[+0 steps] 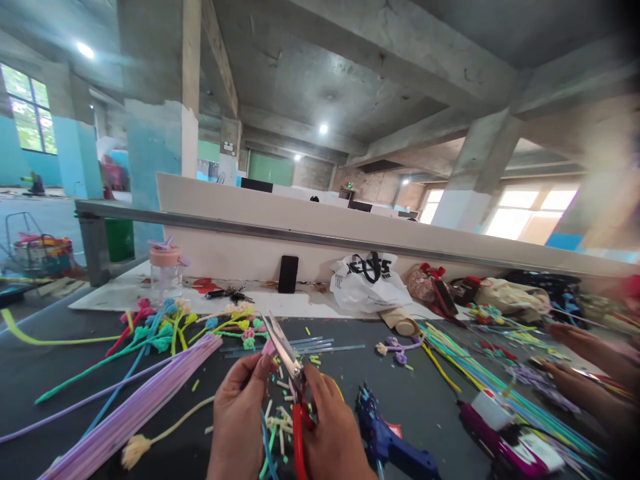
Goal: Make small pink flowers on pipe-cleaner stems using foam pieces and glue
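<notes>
My right hand [333,427] holds red-handled scissors [299,427], their blades parted and pointing up and forward. Pinched between the thumb and fingers of my left hand [237,413] is a small pink piece [270,348], right beside the blades. Whether the blades touch it cannot be made out. Cut bits of pale and green stems [280,423] lie scattered on the dark table under my hands. To the left lies a bundle of lilac pipe cleaners [145,413], with colourful fuzzy flowers on stems [165,333] behind it.
A blue glue gun [395,443] lies right of my hands, a purple one [500,443] farther right. Another person's hands [575,367] are at the right edge. A phone [289,274], a white bag [370,283] and a pink-lidded jar [166,270] stand at the back.
</notes>
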`<state>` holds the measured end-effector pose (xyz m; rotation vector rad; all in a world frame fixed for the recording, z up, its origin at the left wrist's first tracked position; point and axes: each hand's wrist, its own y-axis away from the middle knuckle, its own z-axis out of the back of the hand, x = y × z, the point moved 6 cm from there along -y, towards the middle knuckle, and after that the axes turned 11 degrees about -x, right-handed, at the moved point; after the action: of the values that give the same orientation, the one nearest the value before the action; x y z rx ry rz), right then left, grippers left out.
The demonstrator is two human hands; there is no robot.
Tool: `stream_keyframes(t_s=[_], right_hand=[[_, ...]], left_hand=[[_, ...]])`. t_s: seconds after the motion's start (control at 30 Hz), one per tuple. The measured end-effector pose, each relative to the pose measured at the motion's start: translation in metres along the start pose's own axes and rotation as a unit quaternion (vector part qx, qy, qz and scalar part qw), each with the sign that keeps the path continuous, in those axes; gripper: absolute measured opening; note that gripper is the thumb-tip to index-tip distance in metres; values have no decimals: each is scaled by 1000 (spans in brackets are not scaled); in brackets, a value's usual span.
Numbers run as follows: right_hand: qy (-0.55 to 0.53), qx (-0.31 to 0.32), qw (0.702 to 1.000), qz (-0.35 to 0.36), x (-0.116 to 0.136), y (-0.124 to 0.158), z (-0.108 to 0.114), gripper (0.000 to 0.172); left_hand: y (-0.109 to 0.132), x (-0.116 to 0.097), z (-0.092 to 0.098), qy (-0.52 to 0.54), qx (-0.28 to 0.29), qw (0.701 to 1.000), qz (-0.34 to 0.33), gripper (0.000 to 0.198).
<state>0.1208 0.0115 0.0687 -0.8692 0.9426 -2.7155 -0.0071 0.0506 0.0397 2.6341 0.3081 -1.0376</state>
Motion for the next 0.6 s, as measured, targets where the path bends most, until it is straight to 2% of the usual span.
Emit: stream_keyframes(t_s=[0.07, 0.13, 0.23, 0.3, 0.37, 0.43, 0.53, 0.6], right_hand=[[-70, -16, 997, -18, -5, -2, -3, 44], [-166, -42, 983, -65, -13, -6, -6, 39], [-321, -67, 931, -158, -22, -13, -11, 37], [-394, -56, 898, -190, -19, -20, -11, 42], [-437, -41, 879, -188, -11, -26, -6, 43], [-459, -33, 873, -163, -2, -30, 1, 48], [-459, -26, 878, -132, 4, -31, 7, 57], [-458, -28, 879, -131, 4, -30, 7, 57]], left_hand=[[-1, -1, 0, 7, 0, 1000, -3, 27], [-3, -3, 0, 21, -2, 1000, -3, 28], [-3, -1, -5, 29, 21, 999, 16, 27], [-2, 6, -10, 26, 60, 996, 61, 24], [2, 15, -14, 18, 103, 988, 112, 22], [6, 22, -17, 3, 142, 980, 139, 22], [10, 28, -18, -27, 179, 973, 140, 23], [10, 30, -17, -53, 186, 973, 127, 23]])
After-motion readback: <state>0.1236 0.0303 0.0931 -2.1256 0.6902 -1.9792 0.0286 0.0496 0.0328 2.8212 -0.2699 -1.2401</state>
